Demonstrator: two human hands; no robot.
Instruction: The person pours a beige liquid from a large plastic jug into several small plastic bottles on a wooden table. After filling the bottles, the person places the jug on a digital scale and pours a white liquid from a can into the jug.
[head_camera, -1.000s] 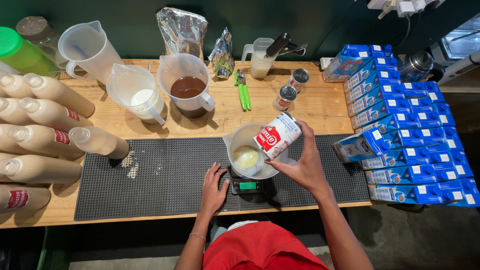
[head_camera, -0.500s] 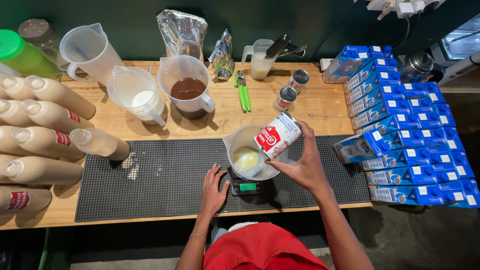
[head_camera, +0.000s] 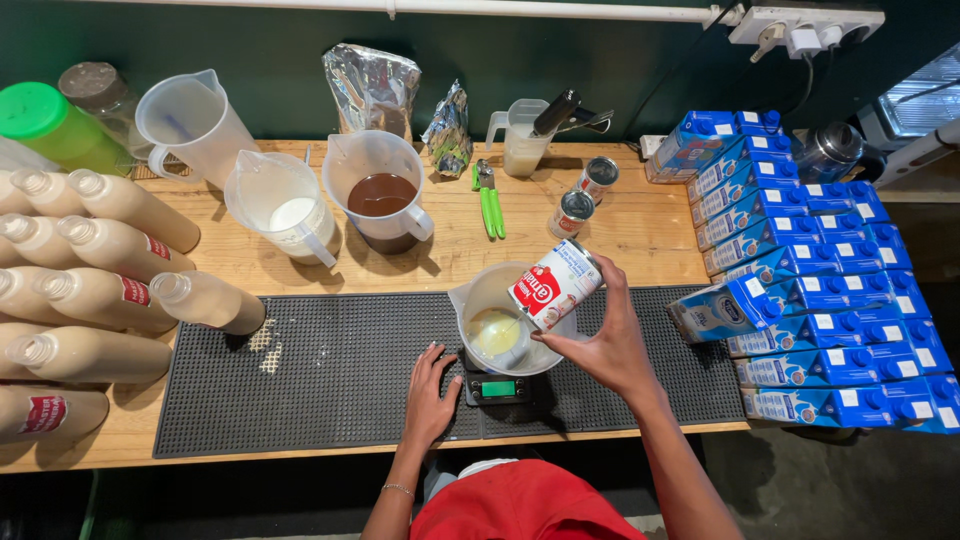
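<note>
My right hand (head_camera: 610, 345) grips a red and white can (head_camera: 555, 285), tipped over a clear plastic jug (head_camera: 480, 300). A thick pale liquid (head_camera: 495, 332) lies in the bottom of the jug. The jug stands on a small black scale (head_camera: 500, 390) with a green display, set on a black rubber mat (head_camera: 330, 370). My left hand (head_camera: 430, 395) rests flat on the mat, fingers spread, just left of the scale.
Filled beige bottles (head_camera: 90, 300) lie along the left. Jugs with white (head_camera: 285, 205) and brown liquid (head_camera: 380, 190), foil bags (head_camera: 370, 90), green tongs (head_camera: 490, 200) and two small cans (head_camera: 585, 195) stand behind. Stacked blue cartons (head_camera: 800, 280) fill the right side.
</note>
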